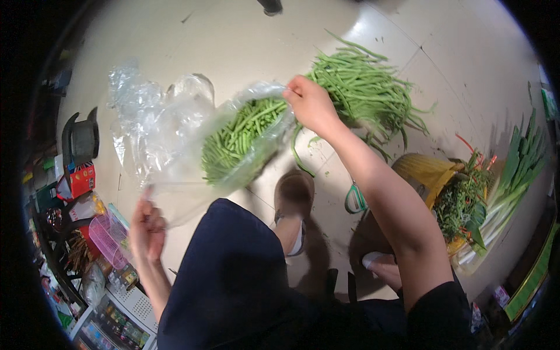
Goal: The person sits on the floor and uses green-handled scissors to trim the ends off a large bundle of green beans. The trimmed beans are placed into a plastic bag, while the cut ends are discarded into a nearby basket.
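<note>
Between my hands a clear plastic bag [258, 173] is stretched out, with cut green bean pieces [245, 135] inside it. My right hand [310, 103] pinches the bag's far rim. Down at the left, my left hand [148, 227] grips another edge of the same bag; its fingers are blurred. Just beyond my right hand, a heap of long green beans [358, 83] lies on the floor. More crumpled clear plastic [153, 118] spreads to the left of the bean pieces; I cannot tell whether it is one piece with the bag.
Green-handled scissors [355, 199] lie on the tiled floor [262, 48] under my right forearm. To the right are a tipped yellow bin [422, 170] spilling green trimmings [461, 210], and leeks or large scallions [516, 170]. A pink mesh basket [109, 240] and a red box [81, 181] stand left.
</note>
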Demonstrator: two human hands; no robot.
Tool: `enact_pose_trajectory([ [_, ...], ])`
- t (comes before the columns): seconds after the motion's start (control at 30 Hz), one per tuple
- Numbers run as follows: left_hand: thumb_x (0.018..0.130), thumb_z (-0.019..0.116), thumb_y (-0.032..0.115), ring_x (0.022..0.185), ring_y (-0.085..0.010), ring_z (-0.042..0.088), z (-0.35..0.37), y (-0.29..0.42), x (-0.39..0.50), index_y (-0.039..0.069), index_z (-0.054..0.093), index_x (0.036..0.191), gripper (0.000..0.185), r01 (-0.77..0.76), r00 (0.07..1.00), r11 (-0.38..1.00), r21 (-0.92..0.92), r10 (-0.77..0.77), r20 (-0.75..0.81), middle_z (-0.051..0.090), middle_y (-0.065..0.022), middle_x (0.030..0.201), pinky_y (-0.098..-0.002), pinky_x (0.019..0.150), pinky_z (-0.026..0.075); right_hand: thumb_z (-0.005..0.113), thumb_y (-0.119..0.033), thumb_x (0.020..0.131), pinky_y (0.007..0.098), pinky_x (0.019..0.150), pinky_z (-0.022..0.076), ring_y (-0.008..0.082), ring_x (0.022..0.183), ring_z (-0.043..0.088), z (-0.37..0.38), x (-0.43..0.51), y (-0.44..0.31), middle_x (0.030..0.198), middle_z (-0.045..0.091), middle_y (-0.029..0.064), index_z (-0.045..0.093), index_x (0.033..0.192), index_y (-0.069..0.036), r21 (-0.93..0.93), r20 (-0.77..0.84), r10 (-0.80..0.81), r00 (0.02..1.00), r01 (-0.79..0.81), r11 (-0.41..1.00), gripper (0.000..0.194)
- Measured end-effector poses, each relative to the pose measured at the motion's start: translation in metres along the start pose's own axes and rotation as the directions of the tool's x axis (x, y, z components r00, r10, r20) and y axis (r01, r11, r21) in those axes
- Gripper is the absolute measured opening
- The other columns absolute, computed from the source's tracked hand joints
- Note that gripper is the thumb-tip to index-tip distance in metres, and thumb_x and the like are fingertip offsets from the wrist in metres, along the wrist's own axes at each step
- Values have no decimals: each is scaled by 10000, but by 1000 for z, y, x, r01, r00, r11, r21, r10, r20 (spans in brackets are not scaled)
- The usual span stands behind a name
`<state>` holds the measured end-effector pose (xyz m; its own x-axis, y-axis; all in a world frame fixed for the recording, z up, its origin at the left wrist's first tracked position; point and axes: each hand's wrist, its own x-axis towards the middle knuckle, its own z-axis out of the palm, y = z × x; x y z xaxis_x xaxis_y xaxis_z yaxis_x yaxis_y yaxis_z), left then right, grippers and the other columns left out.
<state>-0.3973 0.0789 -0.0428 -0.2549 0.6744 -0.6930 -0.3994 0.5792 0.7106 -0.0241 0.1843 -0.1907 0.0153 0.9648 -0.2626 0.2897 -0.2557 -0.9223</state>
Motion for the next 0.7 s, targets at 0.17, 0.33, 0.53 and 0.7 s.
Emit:
enact_pose_trajectory([
  [0.17,1054,428,187,596,-17,311,-2,4,22,42,450,1404,380,-489,851,816,308,524,-36,590,16,957,-177,518,264,584,-128,950,291,733,488,148,751,610,-8,-7,30,789,625,67,598,990,-14,305,279,76,957,-163,938,121],
  [0.33,969,572,180,1125,-220,466,30,-24,15,91,396,1454,523,-326,814,164,931,550,188,471,-161,1345,-364,919,410,663,-209,876,372,738,516,253,790,642,12,-56,93,904,681,117,617,1060,-32,-236,-136,268,954,-294,926,259],
  [0.53,891,660,127,1418,-402,256,97,-34,-8,151,461,1421,567,-347,579,-366,863,640,505,269,-223,1518,-494,1131,280,701,-243,804,443,931,467,316,1140,546,93,-108,146,1121,615,141,696,961,-32,-713,-184,266,946,-315,626,264],
  [0.7,904,630,55,1178,-302,569,133,-52,1,39,647,1142,239,-664,675,41,747,463,574,609,-170,1218,-383,1018,421,632,-154,823,467,848,476,356,1011,587,76,-102,152,1013,617,200,595,1047,-7,-626,-49,162,986,-157,764,270],
])
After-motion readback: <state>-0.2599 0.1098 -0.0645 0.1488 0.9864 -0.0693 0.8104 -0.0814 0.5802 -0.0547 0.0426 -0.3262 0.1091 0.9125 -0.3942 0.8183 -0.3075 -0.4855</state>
